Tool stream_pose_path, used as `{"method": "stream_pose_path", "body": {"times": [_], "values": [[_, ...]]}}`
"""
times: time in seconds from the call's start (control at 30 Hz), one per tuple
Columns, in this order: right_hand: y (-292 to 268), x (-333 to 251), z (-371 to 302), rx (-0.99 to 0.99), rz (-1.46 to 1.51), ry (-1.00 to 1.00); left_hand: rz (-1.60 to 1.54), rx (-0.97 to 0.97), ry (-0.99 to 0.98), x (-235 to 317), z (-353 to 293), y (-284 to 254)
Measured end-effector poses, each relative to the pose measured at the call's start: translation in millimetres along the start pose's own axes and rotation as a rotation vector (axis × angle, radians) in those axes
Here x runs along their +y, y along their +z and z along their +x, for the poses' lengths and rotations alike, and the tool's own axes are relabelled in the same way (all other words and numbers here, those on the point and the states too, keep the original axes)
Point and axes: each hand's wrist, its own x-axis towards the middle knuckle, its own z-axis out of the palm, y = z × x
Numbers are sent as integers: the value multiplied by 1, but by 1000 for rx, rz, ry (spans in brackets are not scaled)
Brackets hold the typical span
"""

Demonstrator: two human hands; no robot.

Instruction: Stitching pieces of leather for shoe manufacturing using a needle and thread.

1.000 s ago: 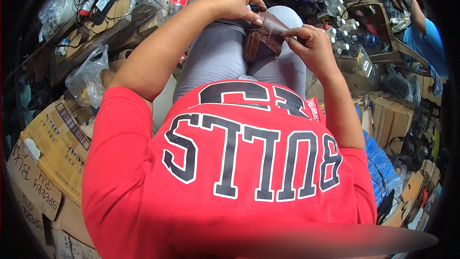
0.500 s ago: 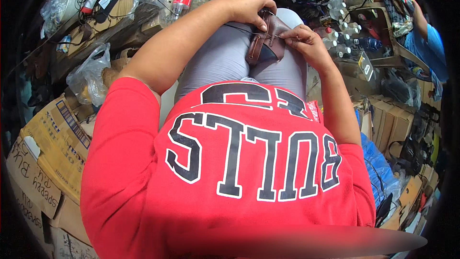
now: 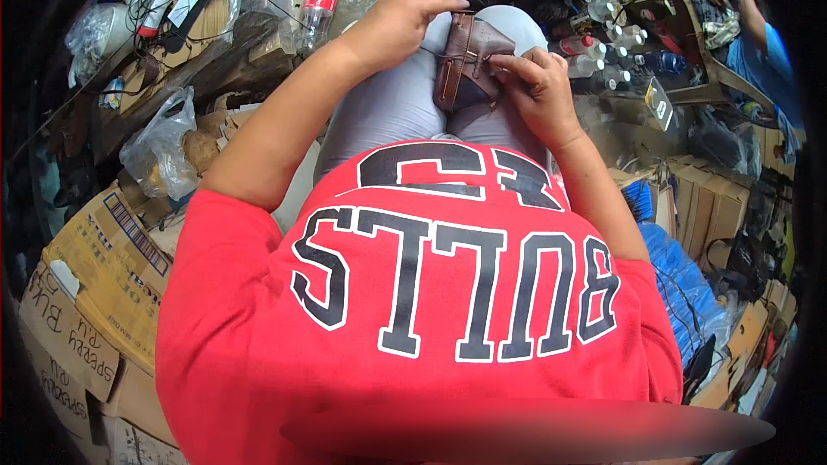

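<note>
A dark brown leather shoe [image 3: 472, 73] with lighter lacing along its side rests on my grey-clad thighs. My left hand [image 3: 412, 21] is at the shoe's far end, its forefinger stretched across to the edge and the other fingers curled. What its fingertips pinch is too small to make out. On the near right of the shoe, my right hand [image 3: 532, 86] is closed, with thumb and forefinger pinched at the lace on the leather. A thin dark cord crosses my left thigh toward the shoe.
A red-capped bottle [image 3: 320, 2] stands beyond my left arm. Several clear bottles [image 3: 594, 56] lie to the right, near a brown chair frame [image 3: 715, 77]. Flattened cardboard boxes [image 3: 99, 284] fill the left, and blue plastic [image 3: 685, 280] lies at right. Another person's hand [image 3: 749, 9] shows at far right.
My left hand has lifted off the shoe's top and moved left, now with its forefinger straightened. My right hand has shifted slightly left and nearer. More of the shoe's lacing shows.
</note>
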Motion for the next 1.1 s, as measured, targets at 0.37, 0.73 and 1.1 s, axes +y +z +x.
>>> {"method": "stream_pose_path", "body": {"times": [0.37,0.73,1.1], "values": [[-3,25,17,-250,395,224,232,115,72,17,-20,-2],[-1,32,18,-296,474,281,346,98,172,28,-17,-3],[7,42,18,-295,596,268,-89,-71,-13,-5,-8,7]]}}
